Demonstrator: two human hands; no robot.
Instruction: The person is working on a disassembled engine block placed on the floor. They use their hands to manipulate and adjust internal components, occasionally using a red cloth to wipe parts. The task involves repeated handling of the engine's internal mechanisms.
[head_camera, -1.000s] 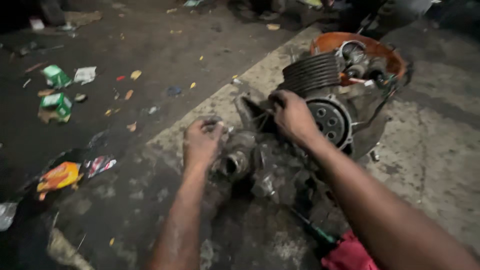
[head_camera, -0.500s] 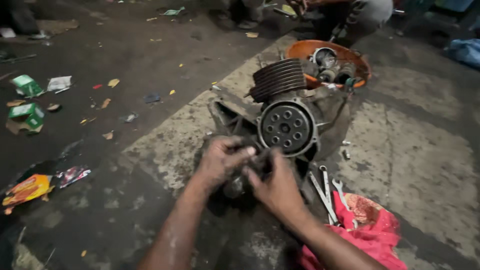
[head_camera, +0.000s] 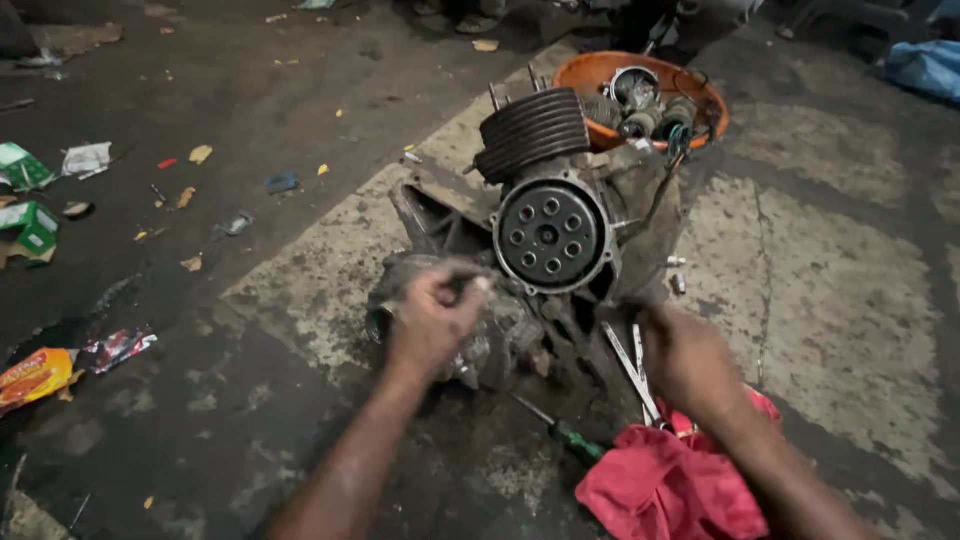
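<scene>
A greasy engine (head_camera: 560, 250) lies on the concrete floor, with a finned cylinder (head_camera: 530, 130) at its top and a round plate with holes (head_camera: 550, 235) facing me. My left hand (head_camera: 435, 320) is closed in a fist on a part of the engine's lower left casing. My right hand (head_camera: 690, 360) is down at the engine's right side, next to flat wrenches (head_camera: 632, 365) that lie by a red rag (head_camera: 670, 485). Its fingers are blurred and turned away from me.
An orange basin (head_camera: 705, 95) holding metal parts stands behind the engine. A green-handled screwdriver (head_camera: 570, 437) lies in front of it. Green packets (head_camera: 30, 225), an orange wrapper (head_camera: 35, 375) and scraps litter the dark floor at left.
My right hand has left the engine's casing and moved right and down to the wrenches by the rag. My left hand stays on the casing.
</scene>
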